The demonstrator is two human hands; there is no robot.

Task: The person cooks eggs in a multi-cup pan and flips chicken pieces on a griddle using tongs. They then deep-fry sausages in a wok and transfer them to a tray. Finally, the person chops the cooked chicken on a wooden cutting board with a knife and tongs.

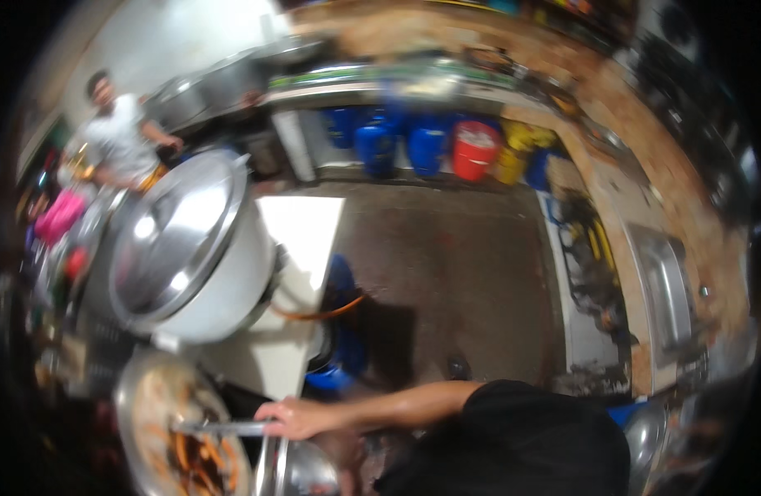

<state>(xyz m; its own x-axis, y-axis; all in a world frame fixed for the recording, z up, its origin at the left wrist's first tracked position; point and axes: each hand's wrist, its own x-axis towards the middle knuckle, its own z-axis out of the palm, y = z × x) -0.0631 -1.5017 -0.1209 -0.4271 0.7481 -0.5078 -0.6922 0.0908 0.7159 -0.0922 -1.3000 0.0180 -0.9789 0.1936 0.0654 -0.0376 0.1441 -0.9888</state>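
Observation:
My right hand reaches left from a black sleeve, fingers closed around the handle of a metal utensil. Whether this is a pair of tongs or a spoon is blurred. Its far end is over a wide metal pan holding long orange-brown food pieces in dark sauce. Just below the hand stands a shiny metal bowl, cut off by the bottom edge. Beside that bowl is a blurred patch of skin that may be my left hand; its grip cannot be made out.
Beyond the pan, a large lidded metal pot stands by a white tabletop. An orange hose hangs over the table's edge. Another person stands behind the pot. Blue gas cylinders, a red bucket and a sink line the counters.

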